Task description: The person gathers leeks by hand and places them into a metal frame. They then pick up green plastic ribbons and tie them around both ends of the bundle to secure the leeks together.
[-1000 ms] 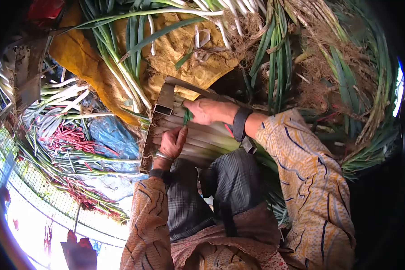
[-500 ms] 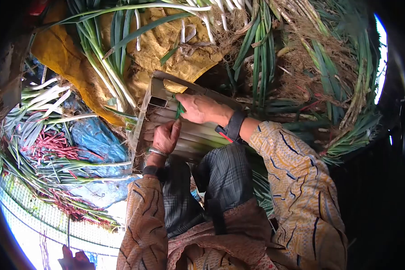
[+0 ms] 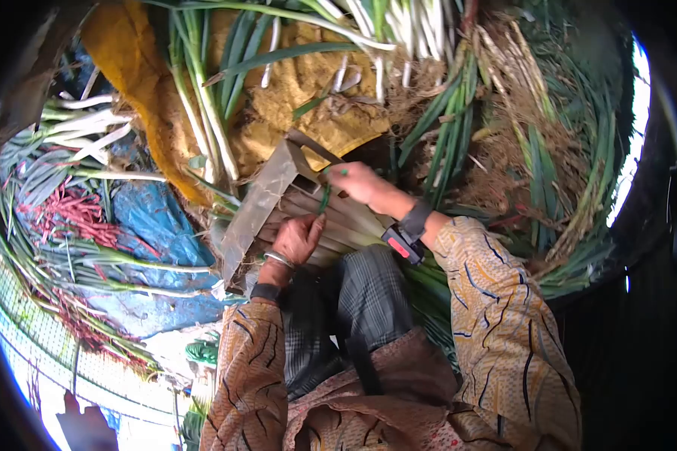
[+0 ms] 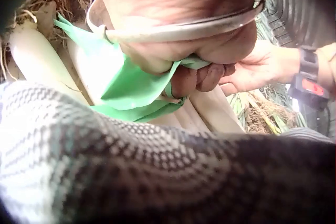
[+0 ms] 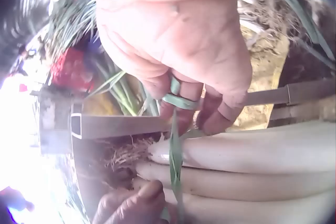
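Thick white stalks with roots, like large scallions or leeks (image 5: 252, 182), lie side by side in a metal frame (image 3: 257, 197) in front of the knees. A flat green strip (image 5: 176, 169) runs across them near the root ends. My left hand (image 3: 297, 239) holds the strip on the near side; in the left wrist view a wide loose part of the green strip hangs from its curled fingers (image 4: 207, 77). Beyond it, at the frame's far side, my right hand (image 3: 361, 186) grips the other end, with a turn of the strip round one finger.
A yellow sheet (image 3: 278, 113) with more long stalks lies ahead. Rooted stalks and green leaves (image 3: 459, 128) are heaped at the right. At the left are a blue plastic sheet (image 3: 154, 218), red strips (image 3: 75, 214) and more scallions. Checked trouser knees (image 3: 368, 289) stand close behind the frame.
The head view has swung, so the frame's end plate now shows broadly. My right hand has drawn slightly away from my left, with the strip stretched between them. Both hands keep their hold.
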Tool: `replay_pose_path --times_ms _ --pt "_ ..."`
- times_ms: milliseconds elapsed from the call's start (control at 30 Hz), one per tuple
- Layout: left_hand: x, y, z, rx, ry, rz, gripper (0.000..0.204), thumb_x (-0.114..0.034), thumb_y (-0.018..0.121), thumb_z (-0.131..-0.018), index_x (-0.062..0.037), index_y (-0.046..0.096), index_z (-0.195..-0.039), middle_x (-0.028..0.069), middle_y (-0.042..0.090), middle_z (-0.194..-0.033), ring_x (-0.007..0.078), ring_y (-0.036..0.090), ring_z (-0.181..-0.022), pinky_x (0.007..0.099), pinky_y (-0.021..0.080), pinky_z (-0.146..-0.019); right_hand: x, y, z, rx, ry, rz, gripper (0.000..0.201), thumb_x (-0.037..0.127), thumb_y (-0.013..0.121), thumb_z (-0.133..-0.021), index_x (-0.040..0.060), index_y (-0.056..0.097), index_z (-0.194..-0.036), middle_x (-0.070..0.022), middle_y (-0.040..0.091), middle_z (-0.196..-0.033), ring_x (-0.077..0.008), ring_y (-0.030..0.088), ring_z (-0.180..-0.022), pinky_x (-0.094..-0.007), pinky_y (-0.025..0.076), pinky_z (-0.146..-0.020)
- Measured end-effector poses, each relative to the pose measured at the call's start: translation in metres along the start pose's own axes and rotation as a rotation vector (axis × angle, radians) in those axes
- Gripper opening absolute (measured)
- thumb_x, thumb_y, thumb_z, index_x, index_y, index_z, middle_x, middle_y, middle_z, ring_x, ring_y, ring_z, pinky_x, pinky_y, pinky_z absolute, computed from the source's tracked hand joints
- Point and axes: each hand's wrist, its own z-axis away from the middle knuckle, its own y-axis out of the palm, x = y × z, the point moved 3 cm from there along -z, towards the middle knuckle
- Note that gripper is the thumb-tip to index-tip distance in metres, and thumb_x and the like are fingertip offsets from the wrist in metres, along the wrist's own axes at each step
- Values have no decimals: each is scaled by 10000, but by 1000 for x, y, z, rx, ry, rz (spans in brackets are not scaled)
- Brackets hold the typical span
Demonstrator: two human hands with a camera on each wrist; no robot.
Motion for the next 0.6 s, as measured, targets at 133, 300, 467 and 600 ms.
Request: replay_pose_path --times_ms 133,300,467,600 --pt "-4 1 7 -10 -38 43 378 -296 495 -950 16 550 -744 150 511 -581 258 449 -520 367 411 -538 7 -1 9 154 -126 -781 291 301 509 -954 53 622 -1055 -42 643 -965 -146 608 -848 -267 450 -702" --pt "-23 -8 39 -110 -150 206 291 -261 537 -933 -2 587 -811 157 573 -707 285 550 -598 357 441 -577 13 -12 26 433 -187 -805 278 286 475 -975 31 574 -1020 3 543 -769 -106 498 -661 -239 396 -565" --pt "-45 -22 52 -394 14 -83 144 -164 596 -887 -21 590 -872 127 580 -810 248 563 -682 317 430 -615 3 -7 28 532 -107 -798 293 294 464 -985 20 568 -971 47 365 -640 -52 314 -545 -207 269 -462" --pt "-54 -12 42 -276 27 -706 121 -177 640 -819 -73 578 -823 103 592 -811 284 577 -769 399 401 -681 19 -6 29 444 -44 -680 312 305 462 -987 21 572 -921 78 293 -599 -26 256 -518 -188 201 -433"
